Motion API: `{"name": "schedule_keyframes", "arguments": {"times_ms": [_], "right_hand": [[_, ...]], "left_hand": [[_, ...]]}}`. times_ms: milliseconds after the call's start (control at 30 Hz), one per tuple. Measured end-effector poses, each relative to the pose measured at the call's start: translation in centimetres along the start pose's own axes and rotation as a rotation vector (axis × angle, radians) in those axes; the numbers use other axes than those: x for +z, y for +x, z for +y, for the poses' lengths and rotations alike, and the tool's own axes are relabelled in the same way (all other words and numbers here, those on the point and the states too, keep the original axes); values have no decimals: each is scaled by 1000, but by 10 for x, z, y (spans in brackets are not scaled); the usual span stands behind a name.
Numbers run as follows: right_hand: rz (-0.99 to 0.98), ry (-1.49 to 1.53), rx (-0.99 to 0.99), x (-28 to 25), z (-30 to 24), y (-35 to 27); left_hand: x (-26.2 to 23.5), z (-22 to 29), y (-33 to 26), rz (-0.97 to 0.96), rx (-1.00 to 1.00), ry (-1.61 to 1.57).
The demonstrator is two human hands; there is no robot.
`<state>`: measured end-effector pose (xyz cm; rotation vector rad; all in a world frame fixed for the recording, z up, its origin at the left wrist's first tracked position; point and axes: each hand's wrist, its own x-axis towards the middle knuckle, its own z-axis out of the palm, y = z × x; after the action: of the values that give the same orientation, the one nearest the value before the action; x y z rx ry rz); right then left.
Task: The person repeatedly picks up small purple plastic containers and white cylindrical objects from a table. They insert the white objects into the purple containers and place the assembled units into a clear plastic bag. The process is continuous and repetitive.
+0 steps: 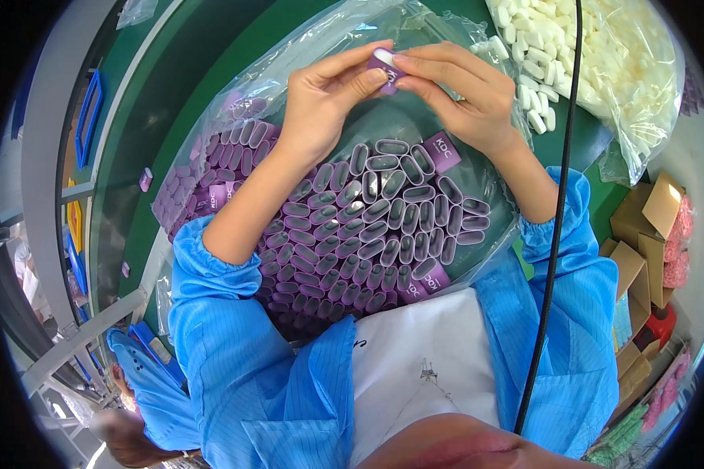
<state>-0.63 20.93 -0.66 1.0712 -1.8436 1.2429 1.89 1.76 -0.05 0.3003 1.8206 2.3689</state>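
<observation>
A small purple sleeve [383,60] with a white piece showing at its top end sits pinched between both hands, held above a large clear plastic bag [289,70] on a green work surface [180,94]. The bag is packed with rows of hollow purple sleeves [368,227], most standing on end with their oval openings up, a few lying flat. A second clear bag [641,102] at upper right holds a heap of small white plastic pieces [602,47], some spilled beside it. Open cardboard boxes [641,234] stand at the right edge. The left hand [328,94] grips the sleeve with thumb and forefinger closed on its lower side; the right hand [461,86] closes its fingertips on the upper side. Both forearms emerge from blue sleeves [235,328]. A black cable [559,195] runs down the right side.
</observation>
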Motion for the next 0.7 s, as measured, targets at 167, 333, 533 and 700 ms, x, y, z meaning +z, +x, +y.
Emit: {"name": "schedule_keyframes", "arguments": {"times_ms": [167,333,533,700], "right_hand": [[96,-111,383,-31,-8,20],[-163,-571,763,-89,40,7],[-413,-789,685,-73,53,-14],[-409,-782,678,-70,56,-14]], "left_hand": [[-20,30,17,127,-67,289],[-142,57,64,295,-24,766],[-279,26,68,385,-272,971],[-221,37,60,471,488,1934]]}}
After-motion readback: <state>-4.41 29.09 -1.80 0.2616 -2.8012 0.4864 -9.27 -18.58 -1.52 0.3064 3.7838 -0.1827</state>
